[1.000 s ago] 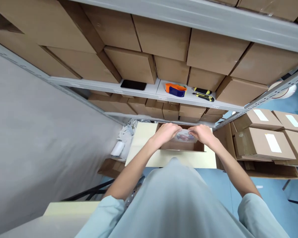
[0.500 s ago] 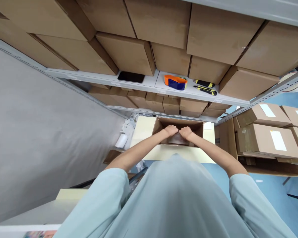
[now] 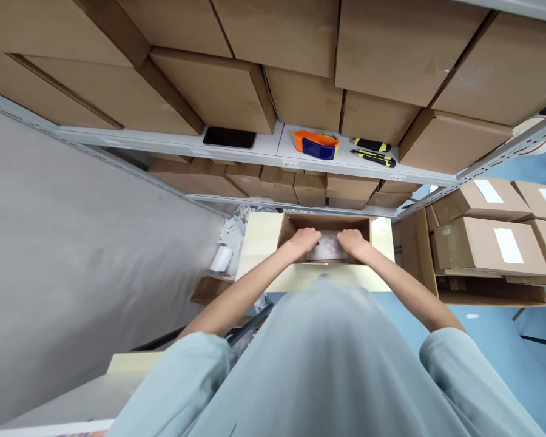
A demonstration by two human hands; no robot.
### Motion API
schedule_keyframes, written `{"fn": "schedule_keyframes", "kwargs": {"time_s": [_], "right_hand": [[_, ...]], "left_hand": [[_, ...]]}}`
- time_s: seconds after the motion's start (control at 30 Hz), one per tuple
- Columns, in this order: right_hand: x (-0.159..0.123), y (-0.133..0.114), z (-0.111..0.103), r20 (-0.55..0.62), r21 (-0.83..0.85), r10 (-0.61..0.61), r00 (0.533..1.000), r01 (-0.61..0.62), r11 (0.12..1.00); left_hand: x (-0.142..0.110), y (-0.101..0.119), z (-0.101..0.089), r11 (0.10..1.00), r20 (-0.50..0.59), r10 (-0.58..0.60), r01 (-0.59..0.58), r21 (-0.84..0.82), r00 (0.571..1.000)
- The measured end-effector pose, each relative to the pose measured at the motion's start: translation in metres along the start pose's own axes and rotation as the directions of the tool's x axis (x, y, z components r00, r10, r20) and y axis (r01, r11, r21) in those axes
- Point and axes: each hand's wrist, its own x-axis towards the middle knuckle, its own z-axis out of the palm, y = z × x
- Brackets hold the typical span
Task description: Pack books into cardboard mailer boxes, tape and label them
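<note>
An open cardboard box (image 3: 287,230) stands on a pale yellow work surface in front of me. Inside it lies a pale, whitish-pink packet (image 3: 327,246), flat and slightly shiny; its exact kind is not clear. My left hand (image 3: 306,239), fingers curled, is closed at the packet's left end. At the opposite end, my right hand (image 3: 351,240) is closed in the same way. Both hands are within the box's opening, and the fingertips are mostly hidden behind the knuckles.
Above the box, a metal shelf (image 3: 273,159) bears stacked cartons, a black phone (image 3: 229,138), an orange and blue tape dispenser-like item (image 3: 316,145) and yellow-black utility knives (image 3: 372,152). Labelled cartons (image 3: 486,246) stand at right. A white roll (image 3: 221,259) lies left, near the grey wall.
My hands have moved apart, the left one leftward and the right one rightward. More of the pale packet between them now shows. The view has shifted slightly.
</note>
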Motion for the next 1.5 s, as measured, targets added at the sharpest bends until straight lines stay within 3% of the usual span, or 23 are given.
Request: {"fn": "schedule_keyframes", "kwargs": {"time_s": [0.03,0.07,0.1,0.13,0.17,0.2,0.23,0.3,0.4,0.5,0.57,0.67,0.8,0.97,1.1,1.17,1.3,1.37,1.5], "right_hand": [[-0.018,0.009,-0.001,-0.043,0.018,-0.007,0.999,0.007,1.0],[-0.037,0.02,0.0,-0.126,0.045,-0.026,0.992,0.032,0.998],[-0.057,0.031,0.003,-0.329,0.136,-0.027,0.944,0.076,0.988],[-0.076,0.042,0.008,-0.497,0.226,0.024,0.867,0.103,0.969],[-0.094,0.052,0.015,-0.605,0.314,0.108,0.789,0.111,0.943],[-0.109,0.061,0.023,-0.652,0.405,0.212,0.728,0.097,0.909],[-0.121,0.069,0.032,-0.651,0.495,0.306,0.695,0.084,0.865],[-0.133,0.077,0.049,-0.567,0.665,0.443,0.694,0.068,0.744],[-0.134,0.077,0.069,-0.413,0.823,0.486,0.77,0.087,0.561],[-0.128,0.071,0.078,-0.341,0.856,0.409,0.847,0.099,0.508],[-0.125,0.069,0.079,-0.319,0.829,0.294,0.901,0.115,0.547],[-0.12,0.067,0.078,-0.253,0.759,0.131,0.958,0.113,0.642],[-0.106,0.059,0.075,-0.176,0.634,0.118,0.977,0.021,0.773],[-0.086,0.058,0.07,-0.12,0.546,0.162,0.98,-0.071,0.834],[-0.074,0.063,0.065,-0.143,0.586,0.18,0.973,-0.063,0.808],[-0.068,0.062,0.065,-0.204,0.555,0.28,0.938,-0.125,0.822],[-0.055,0.053,0.071,-0.398,0.478,0.485,0.779,-0.275,0.834],[-0.05,0.05,0.074,-0.47,0.454,0.485,0.737,-0.27,0.849],[-0.048,0.054,0.078,-0.553,0.383,0.397,0.733,-0.199,0.902]], "left_hand": [[-0.018,0.0,-0.009,1.0,-0.046,0.014,-0.014,0.007,0.999],[-0.039,-0.001,-0.017,0.997,-0.178,0.074,-0.075,0.005,0.981],[-0.061,-0.002,-0.024,0.993,-0.32,0.11,-0.118,-0.007,0.941],[-0.082,-0.004,-0.031,0.992,-0.446,0.099,-0.122,-0.024,0.89],[-0.102,-0.007,-0.035,0.995,-0.552,0.043,-0.083,-0.048,0.833],[-0.118,-0.01,-0.037,0.997,-0.623,-0.037,-0.018,-0.081,0.782],[-0.13,-0.013,-0.038,0.99,-0.655,-0.125,0.054,-0.128,0.745],[-0.144,-0.019,-0.033,0.96,-0.642,-0.276,0.165,-0.228,0.715],[-0.145,-0.022,-0.021,0.937,-0.555,-0.333,0.2,-0.288,0.762],[-0.141,-0.018,-0.013,0.953,-0.531,-0.281,0.17,-0.25,0.799],[-0.141,-0.013,-0.011,0.958,-0.501,-0.253,0.143,-0.248,0.828],[-0.14,-0.005,-0.008,0.965,-0.377,-0.181,0.091,-0.244,0.909],[-0.13,0.003,-0.002,0.995,-0.171,-0.085,0.073,-0.071,0.982],[-0.109,0.006,-0.006,0.974,-0.093,-0.116,0.132,0.185,0.989],[-0.087,-0.007,-0.007,0.987,-0.11,-0.08,0.094,0.13,0.991],[-0.076,-0.016,-0.002,0.996,-0.228,-0.027,0.044,0.073,0.973],[-0.061,-0.027,0.01,0.995,-0.521,0.029,0.024,0.095,0.853],[-0.057,-0.027,0.011,0.987,-0.544,0.079,0.013,0.163,0.835],[-0.059,-0.02,0.002,0.965,-0.476,0.128,0.002,0.263,0.87]]}}
